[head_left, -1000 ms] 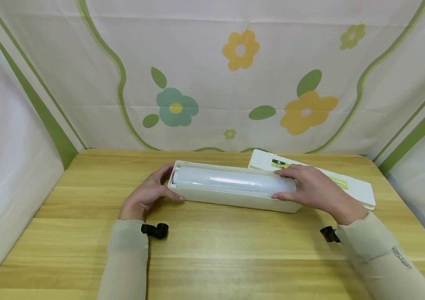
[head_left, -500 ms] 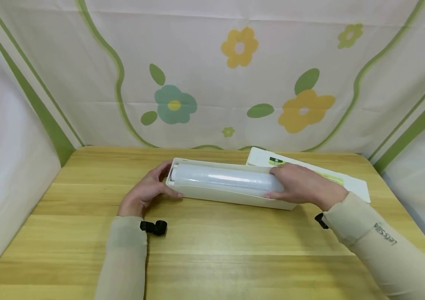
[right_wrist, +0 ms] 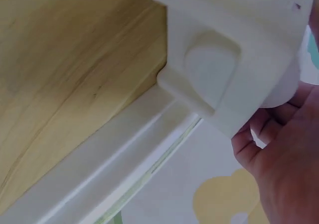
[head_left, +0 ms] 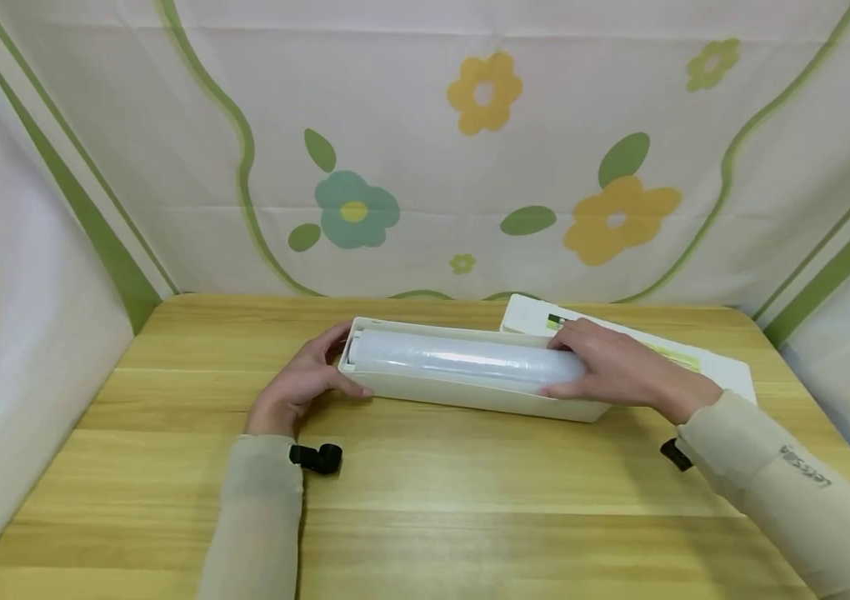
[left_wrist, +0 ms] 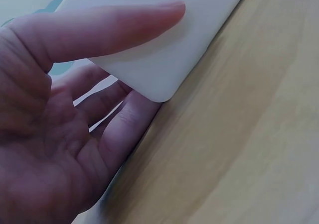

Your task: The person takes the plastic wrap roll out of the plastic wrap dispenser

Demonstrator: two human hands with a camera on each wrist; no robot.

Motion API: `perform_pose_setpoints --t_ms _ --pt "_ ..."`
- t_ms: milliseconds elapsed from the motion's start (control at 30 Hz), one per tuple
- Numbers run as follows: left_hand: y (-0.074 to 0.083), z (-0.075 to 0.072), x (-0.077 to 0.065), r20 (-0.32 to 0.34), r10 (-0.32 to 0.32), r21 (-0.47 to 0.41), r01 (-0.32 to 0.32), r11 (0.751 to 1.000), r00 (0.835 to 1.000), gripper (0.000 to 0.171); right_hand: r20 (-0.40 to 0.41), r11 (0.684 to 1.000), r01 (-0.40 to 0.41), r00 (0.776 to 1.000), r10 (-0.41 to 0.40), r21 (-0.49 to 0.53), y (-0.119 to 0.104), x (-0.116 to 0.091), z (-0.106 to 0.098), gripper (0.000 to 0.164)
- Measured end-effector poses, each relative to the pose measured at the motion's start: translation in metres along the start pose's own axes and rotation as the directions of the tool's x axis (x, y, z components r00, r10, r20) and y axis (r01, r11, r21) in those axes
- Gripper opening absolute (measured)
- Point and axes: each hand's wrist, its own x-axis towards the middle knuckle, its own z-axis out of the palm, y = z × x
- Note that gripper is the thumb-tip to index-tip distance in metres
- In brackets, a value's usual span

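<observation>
A: What's new over the last second?

B: Little. The right sleeve [head_left: 747, 446] has swung further over the lid [head_left: 725, 375], hiding its near corner. The box [head_left: 470, 397] and roll [head_left: 455, 358] sit much as they did on the worktop [head_left: 425, 500].

A: Meaning what for the work?

B: My reading: the grip on the roll is settled, but the roll isn't out.

A: And the fingers?

B: The right hand [head_left: 623, 367] grips the roll's right end, thumb on the near side, fingers on the far side. The left hand [head_left: 305, 379] steadies the box's left end, thumb along the near wall, the other fingers slightly apart behind it.

A: How does the roll look?

B: Pale, smooth, glossy, with 1 bright streak along it. It lies lengthwise inside the open box. The right wrist view shows a rounded white edge past the rim; whether that end is raised, I can't tell.
</observation>
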Motion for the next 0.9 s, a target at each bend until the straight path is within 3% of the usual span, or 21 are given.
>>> perform_pose_setpoints --t_ms 133,400,767,900 --pt "0.001 0.000 0.001 -0.006 0.009 0.006 -0.009 1.000 1.000 0.112 -0.017 1.000 0.015 1.000 -0.015 0.000 -0.001 -0.003 -0.003 0.057" --pt "0.001 0.000 0.001 -0.003 0.009 0.015 -0.009 1.000 1.000 0.112 -0.068 0.985 0.027 0.998 -0.015 0.173 0.009 0.002 0.002 0.050" --pt "-0.002 0.000 0.004 0.016 0.011 0.013 -0.012 1.000 1.000 0.116 0.028 0.947 -0.076 0.997 0.071 0.313 0.011 0.004 -0.008 0.050" --pt "-0.001 0.002 0.005 0.021 0.009 0.017 -0.009 1.000 1.000 0.118 0.020 0.948 -0.093 0.996 0.091 0.304 0.008 0.001 -0.009 0.052"
